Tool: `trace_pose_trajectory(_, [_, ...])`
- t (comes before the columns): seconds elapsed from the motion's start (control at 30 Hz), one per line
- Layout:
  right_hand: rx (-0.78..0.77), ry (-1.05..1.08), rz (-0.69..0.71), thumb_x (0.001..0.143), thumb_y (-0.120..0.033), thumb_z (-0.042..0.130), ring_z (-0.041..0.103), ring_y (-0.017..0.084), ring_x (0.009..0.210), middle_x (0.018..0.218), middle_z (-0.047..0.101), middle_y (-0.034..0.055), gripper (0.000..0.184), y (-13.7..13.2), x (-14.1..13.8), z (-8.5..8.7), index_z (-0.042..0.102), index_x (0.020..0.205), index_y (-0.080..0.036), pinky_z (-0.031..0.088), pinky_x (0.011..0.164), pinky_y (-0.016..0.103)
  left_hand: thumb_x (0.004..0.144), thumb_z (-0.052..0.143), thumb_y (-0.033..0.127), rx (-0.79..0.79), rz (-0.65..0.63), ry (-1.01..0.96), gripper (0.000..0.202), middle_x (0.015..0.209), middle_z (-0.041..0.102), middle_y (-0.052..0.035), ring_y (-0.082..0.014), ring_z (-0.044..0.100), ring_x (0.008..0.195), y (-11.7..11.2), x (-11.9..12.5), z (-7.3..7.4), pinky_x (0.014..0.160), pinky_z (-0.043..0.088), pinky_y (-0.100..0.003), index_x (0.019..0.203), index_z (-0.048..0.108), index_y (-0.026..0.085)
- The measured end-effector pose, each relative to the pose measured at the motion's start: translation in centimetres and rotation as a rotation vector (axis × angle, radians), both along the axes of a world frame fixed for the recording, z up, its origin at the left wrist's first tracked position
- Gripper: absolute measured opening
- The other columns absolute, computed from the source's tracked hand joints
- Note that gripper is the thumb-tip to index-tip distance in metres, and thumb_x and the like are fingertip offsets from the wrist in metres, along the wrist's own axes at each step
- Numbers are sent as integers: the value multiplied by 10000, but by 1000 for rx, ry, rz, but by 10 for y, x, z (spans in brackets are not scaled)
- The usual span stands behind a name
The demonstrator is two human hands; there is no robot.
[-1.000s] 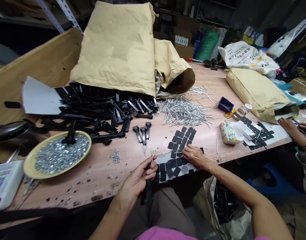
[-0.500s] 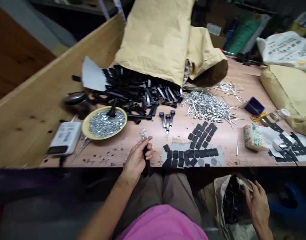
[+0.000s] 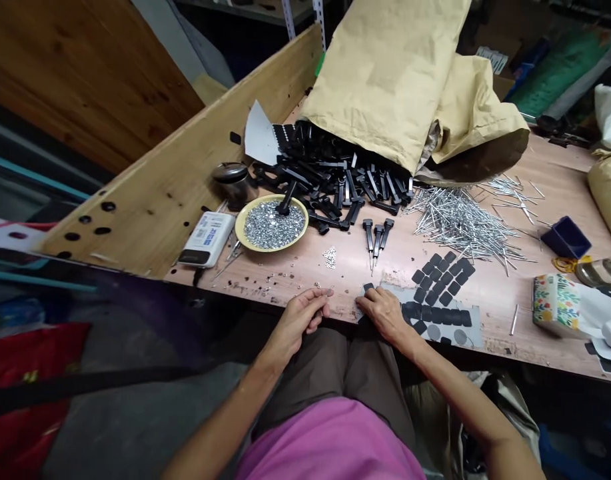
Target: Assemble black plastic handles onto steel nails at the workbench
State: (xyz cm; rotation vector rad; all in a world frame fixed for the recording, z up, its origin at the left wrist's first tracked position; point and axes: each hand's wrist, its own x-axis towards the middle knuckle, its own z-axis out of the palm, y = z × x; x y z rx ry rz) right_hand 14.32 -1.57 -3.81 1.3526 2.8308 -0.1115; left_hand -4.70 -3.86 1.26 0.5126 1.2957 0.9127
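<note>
My left hand (image 3: 300, 319) rests at the table's front edge, its fingertips pinching a small metal pin (image 3: 330, 291). My right hand (image 3: 382, 315) lies on the left end of a grey backing sheet of black pads (image 3: 465, 337), with its fingertips at a black pad (image 3: 368, 287). More black pads (image 3: 438, 277) lie in loose rows just beyond the sheet. Several black handles with metal tips (image 3: 375, 237) stand in a short row above my hands. A heap of black plastic parts (image 3: 335, 175) spills from a kraft paper sack (image 3: 385, 80).
Steel nails (image 3: 460, 223) lie scattered right of the heap. A yellow plate of washers (image 3: 270, 225), a white box (image 3: 206, 239) and a metal cup (image 3: 234, 183) stand left. A raised wooden board (image 3: 185, 167) runs along the table's left side.
The view has swung left and down. My right hand has come back up from the bag below the table to the pad sheet. No black handle shows in my left hand now.
</note>
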Motion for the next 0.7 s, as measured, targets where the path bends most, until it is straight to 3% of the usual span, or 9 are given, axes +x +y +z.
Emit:
trace_pose_trajectory(0.13, [7,-58,104,872,-107,498,522,185,797,802,611,60,141,2,-5,3,616,855,-182,371,662,291,537,731,434,7,-48,-6,470,477,538,50,-11,271,322,-1,0,-5,346,109,-170,863,608,120])
trace_pose_trajectory(0.23, [-43,40,-5,858,-92,473,534,175,746,774,607,60,159,7,-9,0,598,795,-166,377,657,283,558,727,450,17,-87,-25,517,495,541,45,-7,265,327,-1,3,-7,357,106,-177,926,625,102])
trace_pose_trajectory(0.33, [-153,370,-294,854,-167,457,535,145,652,742,606,38,161,12,-9,1,578,748,-168,389,612,256,582,723,466,35,-121,-59,554,508,535,44,-5,260,337,-2,11,-9,365,104,-184,981,643,91])
trace_pose_trajectory(0.43, [-360,814,-526,847,-266,445,534,125,571,639,589,0,199,13,-10,12,552,705,-177,398,546,230,585,728,478,55,-144,-112,583,510,523,48,-3,251,345,-1,21,-10,369,100,-190,1018,656,95])
trace_pose_trajectory(0.53, [-510,1105,-596,820,-334,488,558,124,556,600,603,-7,217,8,-12,24,560,687,-178,425,542,229,594,728,477,81,-143,-147,566,500,503,54,-4,248,354,1,30,-9,372,100,-192,1013,672,101])
trace_pose_trajectory(0.7, [-486,1240,-591,803,-337,534,601,132,602,648,651,14,200,1,-13,30,587,688,-182,470,593,244,632,715,453,137,-165,-144,512,506,500,44,-16,273,375,3,37,-7,375,109,-195,1011,689,110])
